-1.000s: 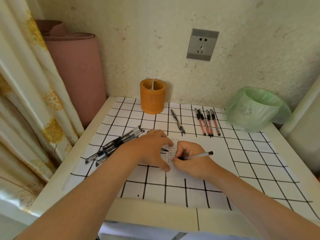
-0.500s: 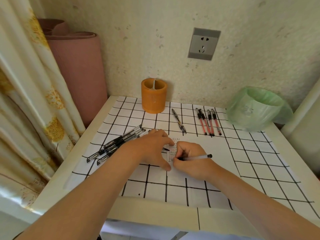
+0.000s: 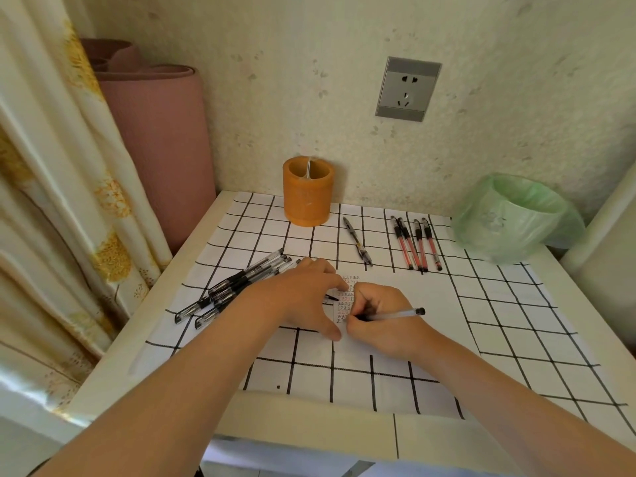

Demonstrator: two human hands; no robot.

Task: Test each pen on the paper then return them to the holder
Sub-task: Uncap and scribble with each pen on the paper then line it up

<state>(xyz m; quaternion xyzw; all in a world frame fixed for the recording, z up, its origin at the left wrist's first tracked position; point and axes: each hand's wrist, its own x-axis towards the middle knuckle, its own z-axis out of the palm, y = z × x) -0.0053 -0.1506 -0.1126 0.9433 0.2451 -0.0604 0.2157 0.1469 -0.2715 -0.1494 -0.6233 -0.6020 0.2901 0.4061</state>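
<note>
the right hand (image 3: 382, 321) pinches a clear black-capped pen (image 3: 392, 316), tip seemingly on the paper (image 3: 406, 294) by small written marks. the left hand (image 3: 303, 297) presses the sheet, fingers spread. more black pens (image 3: 237, 287) lie left; the orange holder (image 3: 307, 191) stands behind.

Tabletop (image 3: 303, 430), rear edge, left of middle: holder (image 3: 308, 197). Right of it: single pen (image 3: 358, 241), then row of four pens (image 3: 416, 244). Rear right corner: bin (image 3: 509, 222). Near left edge: heap of pens (image 3: 237, 287). Middle: paper (image 3: 430, 290).
</note>
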